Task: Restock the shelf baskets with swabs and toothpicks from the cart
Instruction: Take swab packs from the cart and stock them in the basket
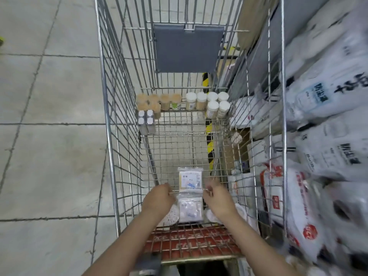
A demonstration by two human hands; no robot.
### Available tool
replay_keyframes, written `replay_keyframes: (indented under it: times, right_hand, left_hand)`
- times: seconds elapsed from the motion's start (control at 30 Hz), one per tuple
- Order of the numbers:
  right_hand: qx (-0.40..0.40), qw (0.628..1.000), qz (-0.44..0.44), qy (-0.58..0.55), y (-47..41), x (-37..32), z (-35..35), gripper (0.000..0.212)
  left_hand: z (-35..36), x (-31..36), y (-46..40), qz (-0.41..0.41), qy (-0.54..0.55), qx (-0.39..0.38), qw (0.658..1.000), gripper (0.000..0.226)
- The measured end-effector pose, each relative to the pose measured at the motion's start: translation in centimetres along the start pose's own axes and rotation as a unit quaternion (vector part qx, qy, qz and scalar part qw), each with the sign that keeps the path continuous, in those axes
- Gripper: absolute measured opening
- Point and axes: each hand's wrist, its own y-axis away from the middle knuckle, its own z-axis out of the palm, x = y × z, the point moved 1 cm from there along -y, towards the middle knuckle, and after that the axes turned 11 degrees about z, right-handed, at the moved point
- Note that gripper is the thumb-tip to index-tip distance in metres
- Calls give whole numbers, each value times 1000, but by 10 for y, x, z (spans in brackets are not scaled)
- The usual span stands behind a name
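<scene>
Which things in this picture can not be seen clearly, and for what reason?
- Head view: what the left hand and right hand grip is unclear; their fingers curl away at the swab packet.
- Labels on the white-lidded jars are too small.
- White bags on the right are blurred.
- Shelf baskets are not visible.
</scene>
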Motion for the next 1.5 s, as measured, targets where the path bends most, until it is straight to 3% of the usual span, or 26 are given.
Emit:
replay_keyframes:
  times: [0.2, 0.33, 0.47, 0.6, 0.73, 1.07, 1.23, 1.33, 1.47, 1.5]
  right_hand:
    - [10, 999, -27, -31, 111, -3, -18, 34]
    - [53, 996, -41, -64, 201, 3, -23, 16]
    - [86, 989, -52, -111, 292, 17, -16, 58]
    - [83, 986, -11, -141, 366, 47, -1, 21]
    - [95, 981, 33, -164, 434, 82, 12, 16]
    - [226, 936, 102, -251, 578, 149, -8, 26]
    - [327, 888, 157, -281, 693, 215, -23, 20]
    - [391, 856, 147, -305, 762, 250, -30, 13]
    - [482, 814, 130, -296, 831, 282, -39, 42]
    - [497, 803, 126, -304, 843, 289, -43, 41]
  left_hand:
    - [-41, 17, 102, 154, -68, 8, 986, 39]
    - [-63, 17, 185, 187, -78, 15, 979, 37]
    - [-74, 11, 264, 232, -84, 14, 969, 32]
    - [-75, -3, 317, 254, -80, -7, 964, 36]
    - [-76, 6, 352, 259, -79, -30, 962, 33]
    - [-41, 105, 402, 374, -90, -55, 921, 21]
    - [36, 200, 457, 482, -140, -149, 852, 22]
    - [84, 256, 507, 558, -145, -205, 790, 27]
    - [128, 322, 579, 653, -113, -244, 708, 26]
    - [136, 338, 595, 681, -100, -238, 686, 25]
